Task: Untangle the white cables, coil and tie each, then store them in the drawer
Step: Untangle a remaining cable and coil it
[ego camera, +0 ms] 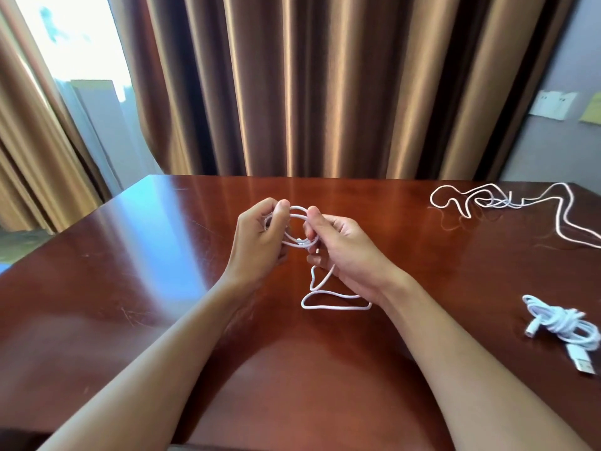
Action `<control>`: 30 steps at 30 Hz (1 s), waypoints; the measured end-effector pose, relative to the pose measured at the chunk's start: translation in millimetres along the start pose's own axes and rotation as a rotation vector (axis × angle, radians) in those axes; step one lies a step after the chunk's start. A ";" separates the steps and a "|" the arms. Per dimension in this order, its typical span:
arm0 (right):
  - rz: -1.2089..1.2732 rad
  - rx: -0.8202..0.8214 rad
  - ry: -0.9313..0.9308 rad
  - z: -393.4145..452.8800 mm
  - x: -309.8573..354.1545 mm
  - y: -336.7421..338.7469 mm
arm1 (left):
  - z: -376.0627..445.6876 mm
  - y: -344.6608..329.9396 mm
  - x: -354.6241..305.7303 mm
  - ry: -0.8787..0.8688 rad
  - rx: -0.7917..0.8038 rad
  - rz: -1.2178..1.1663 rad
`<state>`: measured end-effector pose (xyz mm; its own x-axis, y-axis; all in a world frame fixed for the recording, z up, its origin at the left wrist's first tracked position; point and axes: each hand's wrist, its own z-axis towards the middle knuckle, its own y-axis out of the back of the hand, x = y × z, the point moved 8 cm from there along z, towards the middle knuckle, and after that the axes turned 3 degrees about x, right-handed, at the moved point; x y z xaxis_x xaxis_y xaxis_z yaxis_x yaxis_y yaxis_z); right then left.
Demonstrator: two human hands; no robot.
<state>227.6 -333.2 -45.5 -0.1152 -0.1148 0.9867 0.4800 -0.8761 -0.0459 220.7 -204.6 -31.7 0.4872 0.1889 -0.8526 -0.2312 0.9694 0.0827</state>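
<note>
Half the coiled cable (297,222) behind fingers (312,222)

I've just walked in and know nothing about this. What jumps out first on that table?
At the middle of the glossy wooden table, the left hand and right hand both grip a white cable, winding it into loops while its tail trails on the wood. Near the right edge lies a coiled, tied cable; a loose cable sprawls at the far right.
</note>
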 end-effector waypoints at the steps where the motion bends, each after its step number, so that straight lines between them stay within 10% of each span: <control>1: 0.009 -0.005 0.012 -0.3 0.4 0.9 | 0.4 0.1 1.2 0.017 -0.009 -0.036; 11: 0.082 0.002 0.014 -2.0 4.0 -2.3 | -3.2 -0.6 22.8 0.378 -0.058 -0.378; 24: -0.053 0.076 -0.056 -4.2 -2.3 0.1 | -1.0 4.4 -14.2 -0.101 -0.026 0.292; 30: -0.055 0.084 0.041 -7.3 6.5 -5.9 | 1.7 9.0 -14.3 -0.107 -0.063 0.192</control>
<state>217.7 -332.2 -40.0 -0.1779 -0.0884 0.9801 0.5431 -0.8394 0.0228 213.0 -198.3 -17.9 0.5150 0.3882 -0.7642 -0.3789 0.9028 0.2033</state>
